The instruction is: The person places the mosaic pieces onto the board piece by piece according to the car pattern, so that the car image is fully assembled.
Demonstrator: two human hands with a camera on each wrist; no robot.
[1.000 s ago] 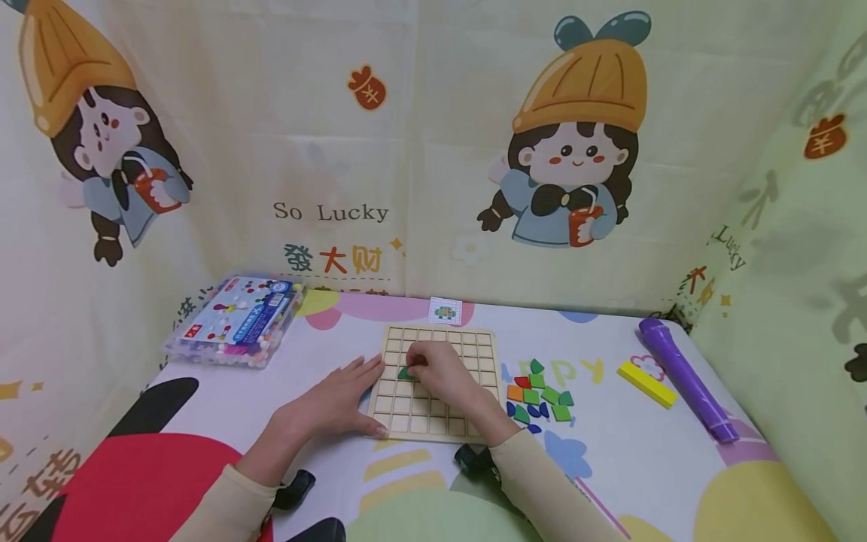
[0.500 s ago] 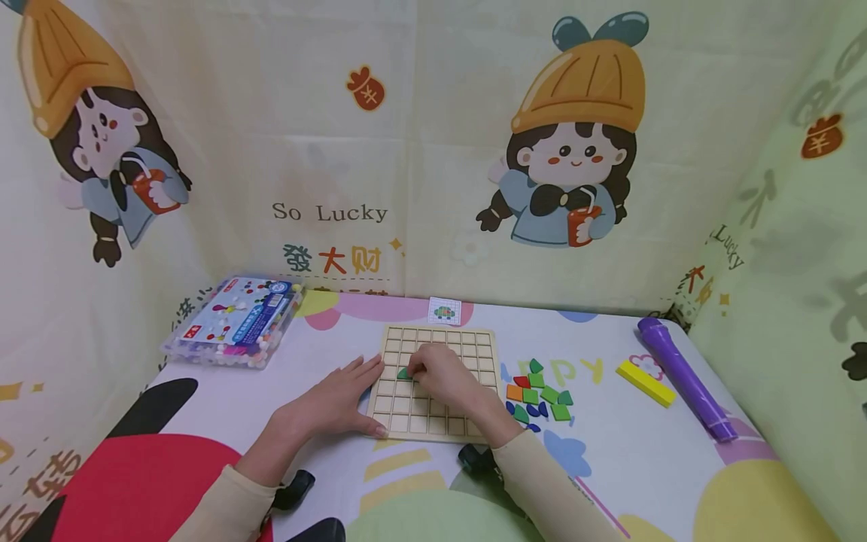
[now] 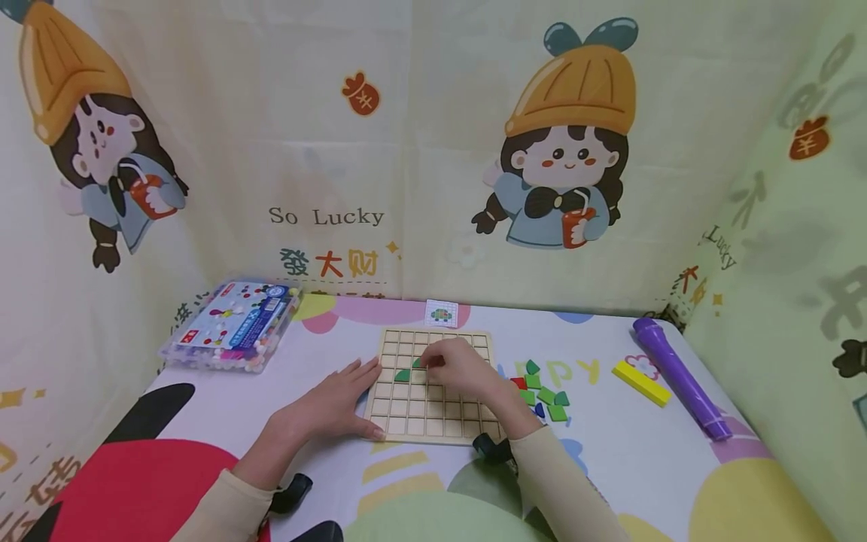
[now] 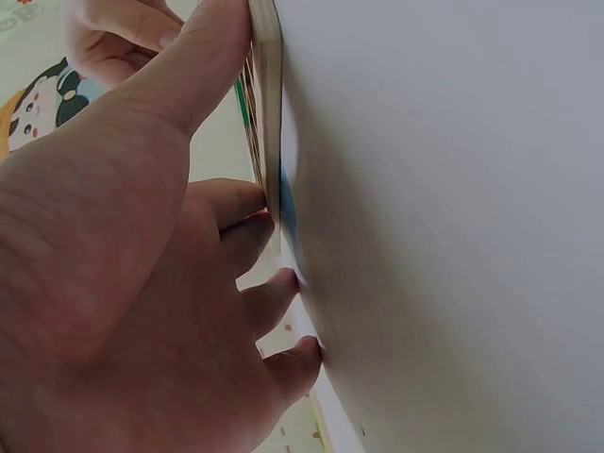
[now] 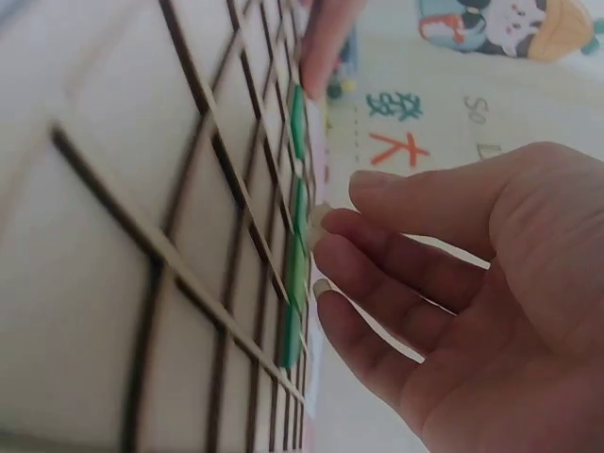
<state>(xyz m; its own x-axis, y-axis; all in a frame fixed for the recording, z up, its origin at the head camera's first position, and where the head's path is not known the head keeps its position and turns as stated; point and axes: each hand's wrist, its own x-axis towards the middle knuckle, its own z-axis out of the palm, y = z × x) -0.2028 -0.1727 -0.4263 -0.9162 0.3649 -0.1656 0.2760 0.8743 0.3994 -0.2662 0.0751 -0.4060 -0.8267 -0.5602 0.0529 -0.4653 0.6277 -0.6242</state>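
A wooden grid board (image 3: 406, 425) lies on the table, with two green pieces (image 3: 403, 375) showing on it in the head view. My left hand (image 3: 332, 403) rests against its left edge, fingers spread, thumb at the near corner. Over the middle of the board, my right hand (image 3: 467, 370) has its fingertips beside the upper green piece (image 3: 417, 363). In the right wrist view several green pieces (image 5: 298, 123) lie on the grid in front of the right hand (image 5: 472, 264). Its thumb stands apart from its bent fingers, and I see nothing held between them.
Loose green tiles (image 3: 546, 394), a red piece (image 3: 518, 382) and a blue one lie right of the board. A small pattern card (image 3: 442, 313) lies behind it. Farther right are a yellow bar (image 3: 642, 384) and a purple stick (image 3: 684, 380); a plastic bead box (image 3: 230, 324) stands back left.
My right hand has shifted a little to the right over the board, uncovering another green piece. The left hand stays at the board's edge. The head view has shifted slightly.
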